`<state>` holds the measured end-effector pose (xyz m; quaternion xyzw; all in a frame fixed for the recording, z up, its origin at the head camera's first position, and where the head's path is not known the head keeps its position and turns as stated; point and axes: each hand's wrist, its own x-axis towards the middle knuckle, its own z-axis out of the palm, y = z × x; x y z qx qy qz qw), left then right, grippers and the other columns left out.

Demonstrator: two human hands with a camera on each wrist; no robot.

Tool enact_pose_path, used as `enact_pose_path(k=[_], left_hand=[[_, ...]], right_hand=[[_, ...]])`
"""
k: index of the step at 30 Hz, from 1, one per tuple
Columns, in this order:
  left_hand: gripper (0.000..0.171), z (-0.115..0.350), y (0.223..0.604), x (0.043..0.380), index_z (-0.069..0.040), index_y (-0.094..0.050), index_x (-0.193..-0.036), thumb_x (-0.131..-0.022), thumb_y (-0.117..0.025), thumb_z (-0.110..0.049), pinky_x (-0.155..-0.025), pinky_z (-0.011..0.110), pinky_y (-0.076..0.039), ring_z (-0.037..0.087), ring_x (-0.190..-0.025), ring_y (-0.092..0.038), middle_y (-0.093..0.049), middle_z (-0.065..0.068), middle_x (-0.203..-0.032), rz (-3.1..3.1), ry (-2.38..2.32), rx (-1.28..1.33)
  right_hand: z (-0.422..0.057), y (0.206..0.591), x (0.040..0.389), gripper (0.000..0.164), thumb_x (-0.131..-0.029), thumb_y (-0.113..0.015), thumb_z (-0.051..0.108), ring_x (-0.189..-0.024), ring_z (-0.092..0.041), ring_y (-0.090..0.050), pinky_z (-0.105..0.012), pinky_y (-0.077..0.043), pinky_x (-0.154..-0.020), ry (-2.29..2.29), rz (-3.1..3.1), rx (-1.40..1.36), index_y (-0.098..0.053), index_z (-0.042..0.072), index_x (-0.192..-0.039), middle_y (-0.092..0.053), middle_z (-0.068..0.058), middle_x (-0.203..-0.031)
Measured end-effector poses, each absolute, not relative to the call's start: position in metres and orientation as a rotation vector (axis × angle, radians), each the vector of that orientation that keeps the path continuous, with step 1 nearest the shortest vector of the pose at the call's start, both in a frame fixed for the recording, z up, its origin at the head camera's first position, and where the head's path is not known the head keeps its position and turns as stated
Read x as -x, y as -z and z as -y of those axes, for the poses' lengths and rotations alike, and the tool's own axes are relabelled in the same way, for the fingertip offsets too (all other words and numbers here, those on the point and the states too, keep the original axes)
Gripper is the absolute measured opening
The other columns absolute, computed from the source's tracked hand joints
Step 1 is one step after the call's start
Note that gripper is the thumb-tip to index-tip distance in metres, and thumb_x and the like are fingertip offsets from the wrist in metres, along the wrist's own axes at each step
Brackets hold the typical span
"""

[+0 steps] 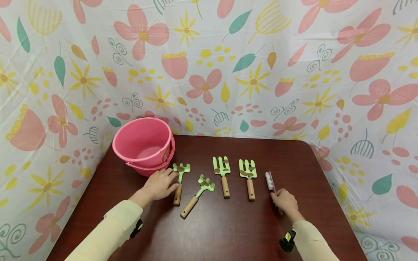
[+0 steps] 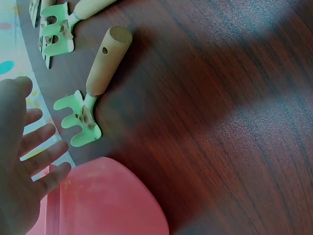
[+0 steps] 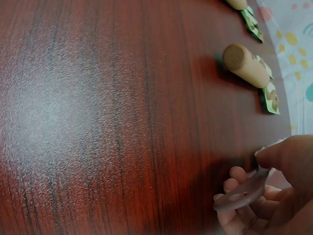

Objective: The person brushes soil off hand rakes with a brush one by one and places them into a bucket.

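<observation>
My right hand (image 1: 285, 201) holds a scrub brush (image 1: 270, 183) with white bristles at the table's right side; in the right wrist view its greyish handle (image 3: 242, 193) lies between thumb and curled fingers. My left hand (image 1: 160, 185) hovers with loosely extended fingers beside the nearest small hand rake (image 1: 177, 194). That rake has a green three-pronged head with brown smears and a wooden handle. In the left wrist view the left fingers are spread, apart from the rake (image 2: 100, 73) and overlapping the pink bucket (image 2: 112, 200).
A second hand rake (image 1: 190, 206) lies slanted to the right of the first. Two green garden forks (image 1: 225, 186), (image 1: 250, 188) with brown smears lie further right. Pink nested buckets (image 1: 130, 141) stand at the back left of the dark table (image 1: 209, 239). Flowered cloth (image 1: 209, 119) hangs behind.
</observation>
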<state>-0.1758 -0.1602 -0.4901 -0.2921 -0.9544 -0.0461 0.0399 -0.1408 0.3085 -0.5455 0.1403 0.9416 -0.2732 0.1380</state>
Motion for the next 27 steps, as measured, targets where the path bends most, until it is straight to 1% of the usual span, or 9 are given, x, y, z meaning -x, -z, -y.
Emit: enact_pose_path(k=[2,5,8,11,14,18,24,27], left_hand=[[0.037,0.160,0.490,0.175,-0.009,-0.059,-0.114,-0.087,-0.059,-0.034,-0.081,0.041,-0.045,0.027,-0.092,-0.054,-0.056,0.008,-0.104,2.922,0.145,0.897],[0.037,0.160,0.491,0.175,-0.009,-0.059,-0.114,-0.087,-0.060,-0.034,-0.081,0.041,-0.045,0.027,-0.092,-0.054,-0.056,0.008,-0.103,2.921,0.150,0.898],[0.037,0.160,0.492,0.175,-0.009,-0.059,-0.114,-0.087,-0.060,-0.034,-0.081,0.041,-0.045,0.026,-0.092,-0.054,-0.056,0.008,-0.104,2.928,0.157,0.899],[0.037,0.161,0.492,0.174,-0.008,-0.060,-0.113,-0.087,-0.060,-0.034,-0.081,0.041,-0.045,0.026,-0.093,-0.054,-0.057,0.008,-0.104,2.937,0.167,0.902],[0.037,0.161,0.493,0.174,-0.008,-0.060,-0.113,-0.086,-0.060,-0.034,-0.081,0.041,-0.045,0.026,-0.093,-0.054,-0.057,0.008,-0.104,2.946,0.175,0.905],[0.036,0.161,0.497,0.175,-0.008,-0.060,-0.111,-0.086,-0.061,-0.033,-0.080,0.040,-0.045,0.026,-0.092,-0.054,-0.057,0.008,-0.103,2.947,0.166,0.907],[0.036,0.160,0.500,0.174,-0.006,-0.061,-0.110,-0.085,-0.062,-0.033,-0.078,0.041,-0.046,0.027,-0.090,-0.054,-0.057,0.008,-0.102,2.932,0.171,0.913],[0.037,0.160,0.502,0.174,-0.007,-0.060,-0.110,-0.085,-0.062,-0.034,-0.078,0.040,-0.045,0.026,-0.089,-0.054,-0.056,0.008,-0.101,2.928,0.170,0.905]], right_hand=[[-0.310,0.547,0.141,0.032,-0.091,-0.048,0.029,-0.040,-0.015,-0.051,-0.031,-0.041,-0.049,0.832,-2.705,-0.392,-0.058,0.006,-0.071,-0.055,-0.002,-0.052],[-0.312,0.545,0.140,0.035,-0.093,-0.047,0.029,-0.044,-0.014,-0.050,-0.030,-0.042,-0.048,0.957,-2.634,-0.381,-0.059,0.002,-0.075,-0.056,-0.004,-0.058],[-0.315,0.543,0.139,0.038,-0.095,-0.046,0.030,-0.051,-0.014,-0.052,-0.029,-0.044,-0.049,1.119,-2.518,-0.422,-0.060,-0.005,-0.088,-0.059,-0.007,-0.067],[-0.318,0.541,0.136,0.044,-0.096,-0.045,0.031,-0.060,-0.016,-0.055,-0.029,-0.046,-0.054,1.245,-2.417,-0.448,-0.056,-0.011,-0.105,-0.061,-0.010,-0.079],[-0.321,0.540,0.135,0.050,-0.096,-0.045,0.032,-0.070,-0.018,-0.057,-0.032,-0.049,-0.060,1.338,-2.356,-0.446,-0.050,-0.014,-0.115,-0.062,-0.012,-0.088],[-0.326,0.544,0.134,0.048,-0.096,-0.045,0.030,-0.075,-0.018,-0.057,-0.034,-0.051,-0.064,1.439,-2.275,-0.458,-0.049,-0.013,-0.117,-0.062,-0.010,-0.090],[-0.330,0.544,0.134,0.041,-0.095,-0.048,0.025,-0.076,-0.016,-0.058,-0.034,-0.051,-0.067,1.489,-2.207,-0.457,-0.053,-0.011,-0.113,-0.063,-0.005,-0.088],[-0.331,0.542,0.134,0.042,-0.095,-0.048,0.024,-0.078,-0.014,-0.058,-0.034,-0.052,-0.068,1.508,-2.189,-0.450,-0.050,-0.012,-0.117,-0.063,-0.004,-0.089]])
